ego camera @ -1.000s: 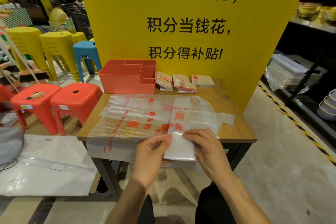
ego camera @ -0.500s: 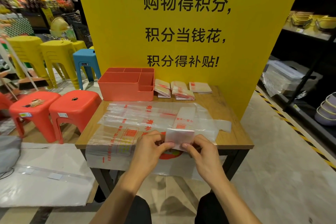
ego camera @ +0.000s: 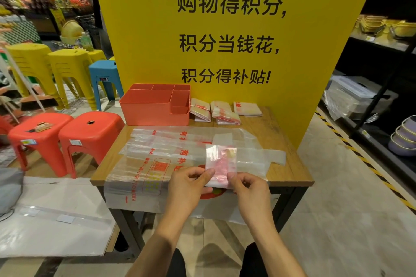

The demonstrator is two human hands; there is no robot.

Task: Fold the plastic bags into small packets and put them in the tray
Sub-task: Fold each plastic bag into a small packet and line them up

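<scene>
Lifted upright, folded bag (ego camera: 221,161) is pinched by left hand (ego camera: 189,184) and right hand (ego camera: 249,189).

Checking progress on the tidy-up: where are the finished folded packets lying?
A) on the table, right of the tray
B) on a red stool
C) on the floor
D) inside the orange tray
A: the folded packets lie on the wooden table just right of the orange tray, against the yellow board; the left hand and right hand pinch another bag.
</scene>
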